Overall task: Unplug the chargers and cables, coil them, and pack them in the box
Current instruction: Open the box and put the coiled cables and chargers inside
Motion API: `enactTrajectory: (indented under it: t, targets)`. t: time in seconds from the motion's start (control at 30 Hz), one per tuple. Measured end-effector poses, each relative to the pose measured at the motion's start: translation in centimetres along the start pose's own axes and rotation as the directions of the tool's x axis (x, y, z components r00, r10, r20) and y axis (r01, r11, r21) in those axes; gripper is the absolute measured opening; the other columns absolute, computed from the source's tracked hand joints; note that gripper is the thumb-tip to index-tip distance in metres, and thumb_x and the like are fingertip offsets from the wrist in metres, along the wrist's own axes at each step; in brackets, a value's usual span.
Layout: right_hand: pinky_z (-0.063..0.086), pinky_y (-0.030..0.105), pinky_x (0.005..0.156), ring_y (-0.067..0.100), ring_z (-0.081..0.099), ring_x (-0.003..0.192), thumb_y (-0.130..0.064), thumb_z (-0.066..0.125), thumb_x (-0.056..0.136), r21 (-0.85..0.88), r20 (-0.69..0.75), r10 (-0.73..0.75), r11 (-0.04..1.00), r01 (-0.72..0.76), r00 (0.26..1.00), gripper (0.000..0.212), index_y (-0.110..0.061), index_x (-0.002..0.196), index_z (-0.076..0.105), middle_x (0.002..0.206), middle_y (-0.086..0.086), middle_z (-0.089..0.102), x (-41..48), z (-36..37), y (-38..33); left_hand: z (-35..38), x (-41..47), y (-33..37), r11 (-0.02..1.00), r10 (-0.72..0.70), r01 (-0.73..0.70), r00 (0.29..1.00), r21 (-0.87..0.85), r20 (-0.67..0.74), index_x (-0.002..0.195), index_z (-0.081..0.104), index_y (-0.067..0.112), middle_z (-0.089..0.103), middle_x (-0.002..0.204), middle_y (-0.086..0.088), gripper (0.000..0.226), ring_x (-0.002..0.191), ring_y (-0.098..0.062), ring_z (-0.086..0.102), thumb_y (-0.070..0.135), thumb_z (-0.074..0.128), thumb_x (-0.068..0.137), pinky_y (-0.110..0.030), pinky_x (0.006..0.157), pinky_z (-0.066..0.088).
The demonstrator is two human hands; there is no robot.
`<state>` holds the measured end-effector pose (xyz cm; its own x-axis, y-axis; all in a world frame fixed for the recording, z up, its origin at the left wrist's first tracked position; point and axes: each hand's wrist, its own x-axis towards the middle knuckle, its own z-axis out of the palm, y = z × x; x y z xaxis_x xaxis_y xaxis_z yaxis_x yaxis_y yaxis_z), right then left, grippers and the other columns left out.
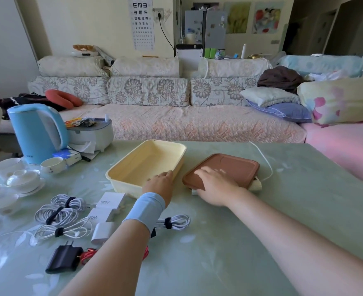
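While the left hand (160,181) grips the near rim of the empty cream box (124,188) on the bench (283,199), the right hand (214,186) lies flat, fingers straight, on the brown lid (229,165) just beside it. Strapped cable coils (59,210) and white chargers (110,202) sit to the left. The coils are probably light and floppy, so lift them by the strap.

One head-worn wide view looks forward and down across the table (304,178) toward the sofa (197,122).
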<state>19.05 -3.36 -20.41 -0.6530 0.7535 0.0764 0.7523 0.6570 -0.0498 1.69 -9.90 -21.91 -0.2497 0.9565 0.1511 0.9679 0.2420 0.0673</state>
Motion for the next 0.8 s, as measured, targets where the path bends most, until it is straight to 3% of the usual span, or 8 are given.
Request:
enactTrajectory:
  t: [0.17,0.37,0.47,0.53,0.6,0.67,0.8]
  targets:
    - [0.035,0.048,0.108,0.041,0.034,0.136,-0.027,0.051,0.096,0.118,0.015,-0.016,0.993,0.014,1.0,0.06,-0.021,0.15,0.026,0.159,0.008,0.017,2.7,1.0,-3.0,-0.3,0.7,-2.8,0.993,0.047,-0.035,0.993,0.111,-0.109,0.14,0.04,0.026,0.056,0.134,0.001,0.059,0.122,-0.022,0.051,0.0,0.043,0.088,-0.033,0.098,0.038]
    - [0.026,0.045,0.116,0.033,0.02,0.146,-0.012,0.052,0.095,0.245,-0.127,-0.045,0.966,0.076,0.991,0.062,-0.021,0.151,0.028,0.162,0.011,0.01,6.4,2.5,-4.6,-0.5,1.4,-9.2,0.962,-0.265,0.274,0.935,0.008,-0.235,0.117,0.058,0.03,0.069,0.105,-0.002,0.045,0.102,-0.024,0.059,0.003,0.047,0.082,-0.032,0.092,0.036]
    - [0.028,0.046,0.115,0.031,0.015,0.148,-0.015,0.054,0.094,0.161,-0.167,-0.079,0.981,0.107,0.983,0.067,-0.02,0.153,0.024,0.163,0.011,0.006,7.8,2.9,-5.2,-0.2,1.1,-11.6,0.93,-0.357,0.366,0.884,-0.029,-0.304,0.123,0.055,0.029,0.066,0.115,0.0,0.048,0.109,-0.025,0.053,0.004,0.048,0.082,-0.035,0.094,0.034]
    - [0.027,0.045,0.115,0.03,0.01,0.15,-0.015,0.054,0.094,0.105,-0.155,-0.101,0.987,0.118,0.983,0.071,-0.019,0.155,0.018,0.164,0.011,0.002,8.6,3.1,-5.6,0.3,1.0,-11.8,0.954,-0.286,0.298,0.918,0.003,-0.275,0.143,0.036,0.032,0.057,0.131,0.001,0.065,0.121,-0.025,0.046,0.007,0.046,0.084,-0.037,0.099,0.034]
    - [0.026,0.046,0.115,0.029,0.006,0.151,-0.016,0.052,0.094,0.074,-0.129,-0.114,0.989,0.124,0.985,0.075,-0.02,0.157,0.01,0.165,0.01,-0.004,9.3,3.3,-6.1,1.1,0.9,-11.3,0.985,-0.166,0.171,0.974,0.023,-0.155,0.151,0.017,0.036,0.045,0.144,0.003,0.067,0.129,-0.023,0.038,0.018,0.043,0.092,-0.038,0.106,0.029]
    - [0.024,0.047,0.116,0.029,0.003,0.151,-0.016,0.05,0.095,0.059,-0.109,-0.121,0.99,0.128,0.987,0.077,-0.022,0.157,0.005,0.165,0.009,-0.007,9.7,3.4,-6.6,1.7,0.8,-11.2,0.993,-0.119,0.12,0.989,0.002,-0.089,0.149,0.021,0.038,0.041,0.143,0.001,0.057,0.129,-0.024,0.035,0.031,0.041,0.096,-0.037,0.11,0.023]
    - [0.013,0.046,0.12,0.026,0.003,0.152,-0.018,0.045,0.097,0.033,-0.056,-0.137,0.99,0.139,0.989,0.072,-0.024,0.157,0.005,0.165,0.007,0.001,9.5,3.7,-7.2,1.6,0.3,-12.1,0.957,-0.249,0.223,0.961,-0.186,-0.125,0.126,0.05,0.038,0.048,0.127,-0.002,0.033,0.122,-0.025,0.037,0.046,0.043,0.094,-0.037,0.107,0.02]
